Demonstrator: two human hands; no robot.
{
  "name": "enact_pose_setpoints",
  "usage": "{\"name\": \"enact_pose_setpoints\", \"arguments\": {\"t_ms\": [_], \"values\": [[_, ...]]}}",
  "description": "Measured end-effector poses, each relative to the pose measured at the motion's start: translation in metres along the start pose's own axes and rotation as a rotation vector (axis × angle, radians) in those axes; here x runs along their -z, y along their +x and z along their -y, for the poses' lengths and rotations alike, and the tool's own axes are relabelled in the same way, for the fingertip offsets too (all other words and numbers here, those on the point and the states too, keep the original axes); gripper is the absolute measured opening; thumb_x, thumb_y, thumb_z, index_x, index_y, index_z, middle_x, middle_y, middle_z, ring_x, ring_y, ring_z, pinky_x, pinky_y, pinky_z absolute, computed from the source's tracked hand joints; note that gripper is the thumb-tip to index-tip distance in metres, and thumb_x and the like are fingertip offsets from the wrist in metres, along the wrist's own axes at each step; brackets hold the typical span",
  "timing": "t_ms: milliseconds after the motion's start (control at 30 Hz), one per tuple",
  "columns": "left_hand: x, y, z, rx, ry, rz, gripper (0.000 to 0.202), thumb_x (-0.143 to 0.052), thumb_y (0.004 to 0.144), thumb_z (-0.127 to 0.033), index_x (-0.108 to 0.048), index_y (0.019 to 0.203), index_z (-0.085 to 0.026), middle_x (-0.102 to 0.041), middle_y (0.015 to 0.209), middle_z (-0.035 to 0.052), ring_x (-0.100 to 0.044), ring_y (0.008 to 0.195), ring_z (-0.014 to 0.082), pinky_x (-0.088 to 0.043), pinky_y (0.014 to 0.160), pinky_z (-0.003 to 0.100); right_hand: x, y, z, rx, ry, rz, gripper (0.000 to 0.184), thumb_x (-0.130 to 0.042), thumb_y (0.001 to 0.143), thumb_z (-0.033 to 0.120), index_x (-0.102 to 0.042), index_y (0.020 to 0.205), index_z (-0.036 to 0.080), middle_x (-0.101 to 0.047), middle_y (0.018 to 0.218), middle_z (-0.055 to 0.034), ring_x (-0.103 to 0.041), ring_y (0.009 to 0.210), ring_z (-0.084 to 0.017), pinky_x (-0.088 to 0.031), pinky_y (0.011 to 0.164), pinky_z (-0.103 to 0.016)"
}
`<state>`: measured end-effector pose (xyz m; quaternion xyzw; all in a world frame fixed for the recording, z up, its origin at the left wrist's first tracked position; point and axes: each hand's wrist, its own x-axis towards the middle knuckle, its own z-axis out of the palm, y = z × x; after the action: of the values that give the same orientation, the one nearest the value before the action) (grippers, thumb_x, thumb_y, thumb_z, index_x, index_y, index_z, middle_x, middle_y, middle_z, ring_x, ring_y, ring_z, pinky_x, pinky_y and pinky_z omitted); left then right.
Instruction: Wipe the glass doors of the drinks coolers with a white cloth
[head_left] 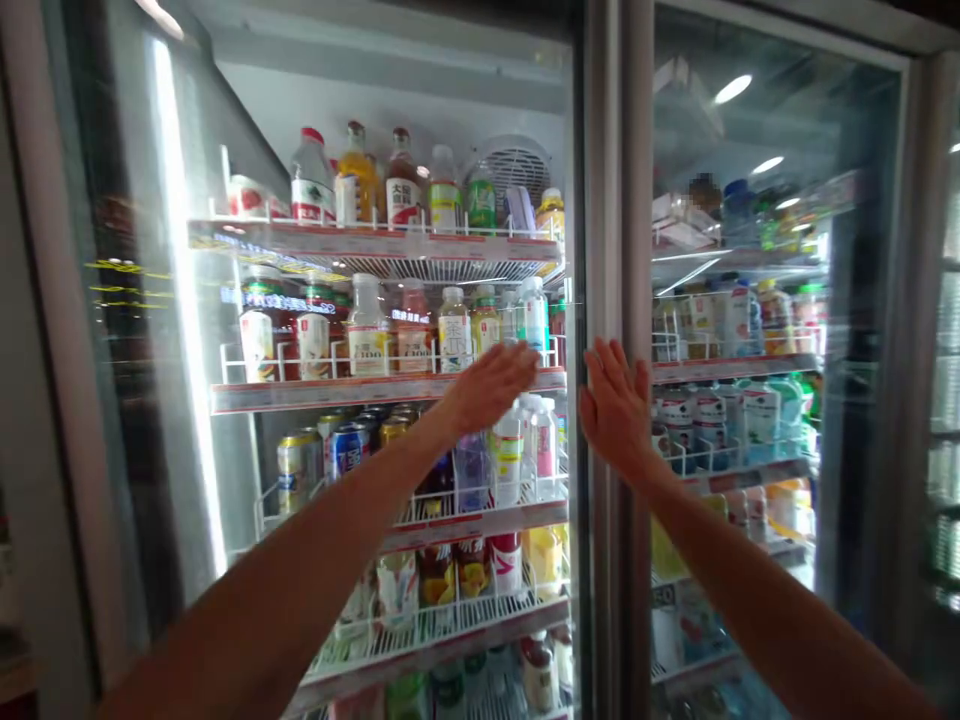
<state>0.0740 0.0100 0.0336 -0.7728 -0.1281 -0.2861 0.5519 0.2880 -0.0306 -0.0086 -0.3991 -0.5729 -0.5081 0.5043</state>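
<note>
Reaches both arms toward a glass-fronted cooler point(405, 80), facing the upright metal door frame point(611, 220) between its two doors. Holds the left hand point(495, 385) flattened, fingers stretched out and close together, before the left pane, just below a teal-labelled bottle point(534, 318) in view. Holds the right hand point(616, 412) spread over the frame, fingers upward; cannot tell touching from hovering. Faces cans point(298, 470) one shelf lower, at left.
</note>
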Motion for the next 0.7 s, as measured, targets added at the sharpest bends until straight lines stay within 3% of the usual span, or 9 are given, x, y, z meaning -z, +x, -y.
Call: {"name": "enact_pose_setpoints", "arguments": {"t_ms": [67, 100, 233, 300, 433, 467, 533, 633, 700], "values": [[0.005, -0.004, 0.014, 0.225, 0.060, -0.060, 0.039, -0.038, 0.090, -0.016, -0.046, 0.128, -0.014, -0.043, 0.142, 0.0092, -0.025, 0.138, 0.0235, -0.023, 0.113, 0.044, -0.006, 0.003, 0.009, -0.005, 0.022, 0.004, 0.053, -0.033, 0.091, 0.026, -0.027, 0.143, 0.023, -0.041, 0.144, -0.0088, -0.030, 0.137, -0.022, -0.019, 0.112, -0.051], [0.006, -0.008, 0.015, 0.238, 0.065, -0.051, 0.039, -0.037, 0.090, -0.017, -0.045, 0.129, -0.013, -0.042, 0.142, 0.0093, -0.023, 0.139, 0.0238, -0.022, 0.114, 0.045, -0.009, 0.004, 0.014, -0.001, 0.036, 0.007, 0.053, -0.033, 0.091, 0.026, -0.026, 0.143, 0.023, -0.040, 0.144, -0.0086, -0.029, 0.138, -0.022, -0.019, 0.112, -0.051], [0.013, -0.035, 0.007, -0.188, -0.009, 0.165, 0.039, -0.037, 0.091, -0.020, -0.046, 0.129, -0.019, -0.041, 0.143, 0.0015, -0.025, 0.138, 0.0195, -0.019, 0.116, 0.039, -0.022, 0.009, 0.036, 0.044, 0.082, 0.007, 0.054, -0.034, 0.091, 0.024, -0.024, 0.144, 0.023, -0.040, 0.145, -0.0082, -0.028, 0.138, -0.022, -0.018, 0.113, -0.049], [0.021, -0.044, 0.020, -0.239, -0.010, 0.213, 0.039, -0.038, 0.091, -0.021, -0.046, 0.129, -0.021, -0.041, 0.144, -0.0009, -0.026, 0.138, 0.0173, -0.017, 0.116, 0.037, -0.026, 0.014, 0.046, 0.062, 0.088, -0.018, 0.054, -0.034, 0.091, 0.023, -0.024, 0.143, 0.023, -0.041, 0.144, -0.0077, -0.029, 0.138, -0.021, -0.019, 0.113, -0.048], [0.040, -0.063, 0.062, 0.367, 0.163, -0.053, 0.039, -0.036, 0.092, -0.023, -0.044, 0.131, -0.022, -0.041, 0.143, 0.0039, -0.024, 0.139, 0.0198, -0.017, 0.115, 0.044, -0.032, 0.025, 0.062, 0.079, 0.114, -0.050, 0.055, -0.036, 0.090, 0.024, -0.023, 0.144, 0.025, -0.040, 0.144, -0.0067, -0.029, 0.138, -0.022, -0.021, 0.112, -0.049], [0.043, -0.071, 0.066, 0.448, 0.187, -0.110, 0.040, -0.037, 0.092, -0.024, -0.043, 0.131, -0.022, -0.041, 0.144, 0.0050, -0.022, 0.139, 0.0210, -0.018, 0.115, 0.045, -0.034, 0.028, 0.067, 0.076, 0.126, -0.043, 0.055, -0.036, 0.090, 0.024, -0.023, 0.144, 0.025, -0.039, 0.145, -0.0063, -0.029, 0.138, -0.022, -0.020, 0.113, -0.049], [0.047, -0.090, 0.063, 0.334, 0.171, -0.085, 0.041, -0.041, 0.090, -0.023, -0.044, 0.131, -0.023, -0.041, 0.143, 0.0050, -0.020, 0.140, 0.0217, -0.019, 0.115, 0.045, -0.037, 0.030, 0.077, 0.066, 0.152, -0.024, 0.056, -0.036, 0.090, 0.024, -0.021, 0.144, 0.027, -0.038, 0.146, -0.0054, -0.028, 0.138, -0.022, -0.019, 0.113, -0.049], [0.053, -0.119, 0.056, -0.087, 0.088, 0.128, 0.042, -0.046, 0.088, -0.023, -0.045, 0.129, -0.026, -0.044, 0.142, 0.0003, -0.023, 0.139, 0.0172, -0.019, 0.116, 0.040, -0.044, 0.033, 0.094, 0.085, 0.188, -0.009, 0.057, -0.035, 0.090, 0.023, -0.019, 0.145, 0.026, -0.037, 0.147, -0.0052, -0.028, 0.138, -0.022, -0.017, 0.114, -0.049], [0.061, -0.131, 0.068, -0.096, 0.106, 0.171, 0.042, -0.045, 0.088, -0.023, -0.044, 0.130, -0.028, -0.044, 0.142, -0.0014, -0.025, 0.138, 0.0153, -0.019, 0.116, 0.038, -0.047, 0.036, 0.105, 0.103, 0.203, -0.020, 0.057, -0.035, 0.090, 0.024, -0.019, 0.145, 0.026, -0.037, 0.147, -0.0055, -0.028, 0.138, -0.022, -0.017, 0.114, -0.049]]}}
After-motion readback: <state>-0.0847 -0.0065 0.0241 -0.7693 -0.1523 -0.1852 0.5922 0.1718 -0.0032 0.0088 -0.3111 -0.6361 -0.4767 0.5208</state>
